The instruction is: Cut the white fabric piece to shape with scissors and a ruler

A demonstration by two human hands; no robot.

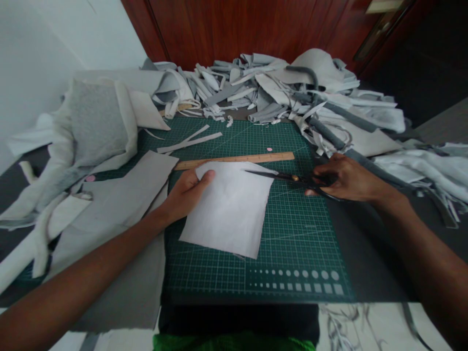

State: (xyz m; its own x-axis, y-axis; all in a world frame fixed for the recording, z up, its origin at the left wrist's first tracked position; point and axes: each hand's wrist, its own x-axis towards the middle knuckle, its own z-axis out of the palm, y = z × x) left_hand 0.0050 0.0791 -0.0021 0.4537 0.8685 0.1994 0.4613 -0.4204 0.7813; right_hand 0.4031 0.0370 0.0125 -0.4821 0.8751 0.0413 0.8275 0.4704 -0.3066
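"White fabric (228, 214) under your left hand (185, 196): is that piece cut out?"

"Looks so. It's a squarish piece lying flat on the green cutting mat (303, 243), and my left hand is open, pressing down near its upper left corner."

"And the right hand (347, 179)?"

"Closed around the handles of the black scissors (288, 178), blades nearly together as far as I can tell, tips over the sheet's top edge."

"What's done?"

"Plenty. A heap of grey and white offcuts (256, 87) covers the far end of the desk (369, 253), and two strips (188, 143) lie on the mat beyond the wooden ruler (234, 161). A large grey felt sheet (120, 234) lies whole-looking at lower left."
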